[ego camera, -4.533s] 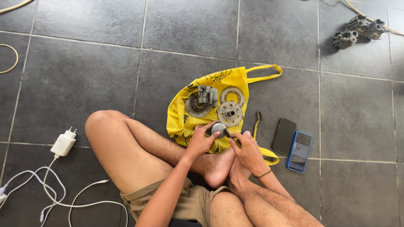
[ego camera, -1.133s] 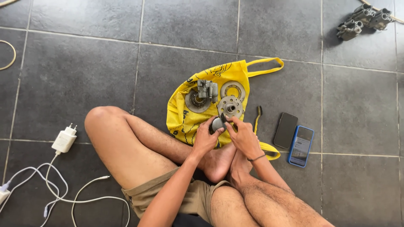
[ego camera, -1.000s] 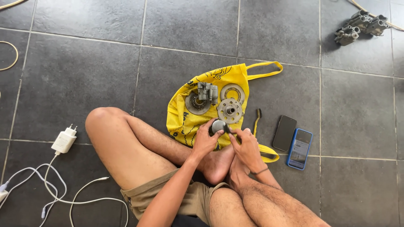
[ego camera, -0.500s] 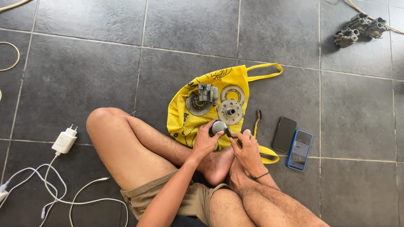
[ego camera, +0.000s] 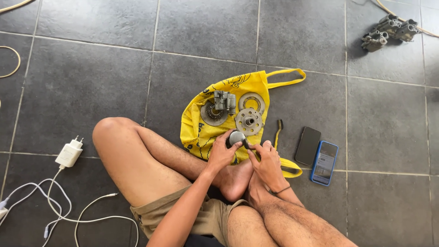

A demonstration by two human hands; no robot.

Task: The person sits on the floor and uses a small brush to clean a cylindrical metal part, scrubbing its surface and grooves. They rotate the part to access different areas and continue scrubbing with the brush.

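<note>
I sit cross-legged on a grey tiled floor. My left hand (ego camera: pixel 221 153) grips a small round grey metal part (ego camera: pixel 237 137) over the near edge of a yellow cloth bag (ego camera: pixel 228 91) spread flat. My right hand (ego camera: pixel 266 161) has its fingertips pinched at that part's right side; whether they hold a small tool there is too small to tell. On the bag lie a perforated metal disc with a hub (ego camera: pixel 248 121), a ring-shaped disc (ego camera: pixel 251 101), a toothed round plate (ego camera: pixel 211 114) and a blocky metal assembly (ego camera: pixel 224 101).
A small brush with a yellow handle (ego camera: pixel 277 131) lies right of the bag. Beside it lie a black phone (ego camera: pixel 307 146) and a blue-cased phone (ego camera: pixel 324 163). A white charger (ego camera: pixel 69 153) with cables is at left. A metal engine part (ego camera: pixel 386 31) sits far right.
My hands have stayed at the round part, only shifting slightly around it. The pieces on the bag have not moved.
</note>
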